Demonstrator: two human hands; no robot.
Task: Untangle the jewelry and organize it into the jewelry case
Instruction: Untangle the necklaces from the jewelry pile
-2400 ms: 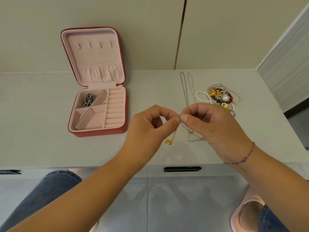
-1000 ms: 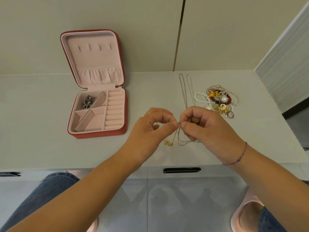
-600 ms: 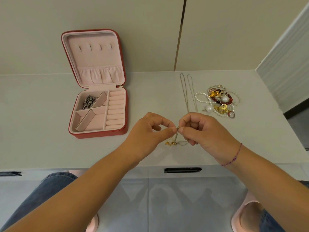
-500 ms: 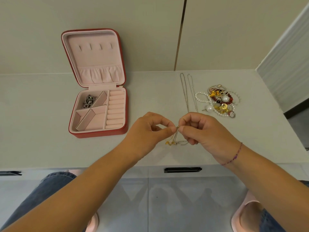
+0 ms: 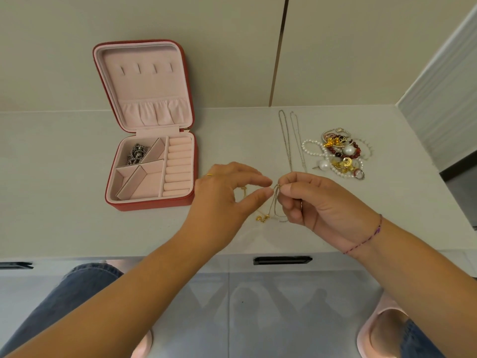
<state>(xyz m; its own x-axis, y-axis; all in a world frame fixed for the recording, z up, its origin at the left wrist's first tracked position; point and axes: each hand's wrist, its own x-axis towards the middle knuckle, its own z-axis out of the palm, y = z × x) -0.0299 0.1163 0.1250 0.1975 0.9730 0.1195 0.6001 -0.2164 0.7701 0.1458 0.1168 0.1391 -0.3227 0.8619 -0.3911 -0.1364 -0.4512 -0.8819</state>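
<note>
On the left of my pale grey worktop sits the open red square jewelry case with pink lining. A dark silver chain is heaped in its far-left compartment. My left hand hovers loose, thumb and forefinger parted, just beside the thin gold chain that my right hand pinches. Far right lies a tangled heap of pearls, beads and rings.

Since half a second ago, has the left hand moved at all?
Yes. The left hand has opened, thumb and forefinger parting beside the thin chain, and its knuckles edged left toward the red jewelry case.
</note>
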